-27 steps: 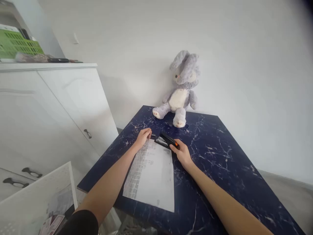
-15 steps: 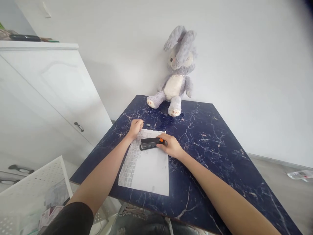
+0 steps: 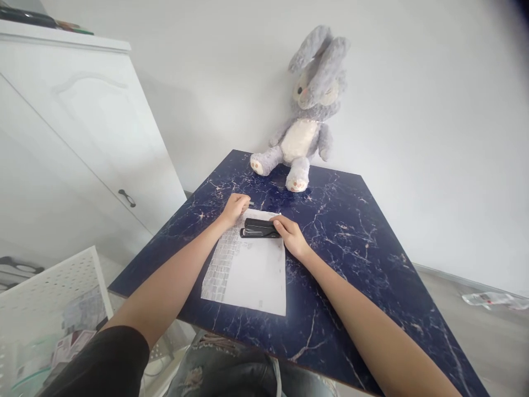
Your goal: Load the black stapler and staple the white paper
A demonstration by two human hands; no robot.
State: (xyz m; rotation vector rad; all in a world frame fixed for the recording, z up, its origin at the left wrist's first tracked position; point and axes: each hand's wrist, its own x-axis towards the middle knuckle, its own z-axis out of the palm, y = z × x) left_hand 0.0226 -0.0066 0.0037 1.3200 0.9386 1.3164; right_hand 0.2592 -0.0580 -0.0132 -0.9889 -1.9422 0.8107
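Observation:
A black stapler (image 3: 259, 228) lies across the far end of a printed sheet of paper (image 3: 248, 270) on the dark blue marbled table (image 3: 351, 248). My right hand (image 3: 291, 236) is closed around the stapler's right end. My left hand (image 3: 234, 209) rests curled, fingers closed, on the paper's far left corner, just left of the stapler. A small dark piece (image 3: 251, 203), too small to name, lies on the table beside my left fingertips.
A grey plush rabbit (image 3: 308, 110) sits at the table's far edge against the white wall. A white cabinet (image 3: 82, 143) stands at left. A white perforated bin (image 3: 45, 309) with papers is at lower left. Litter (image 3: 491, 300) lies on the floor at right.
The stapler has come from the paper's far right corner onto the sheet and now lies crosswise with its left end pointing left. My left hand stayed at the paper's corner. The camera tilted down.

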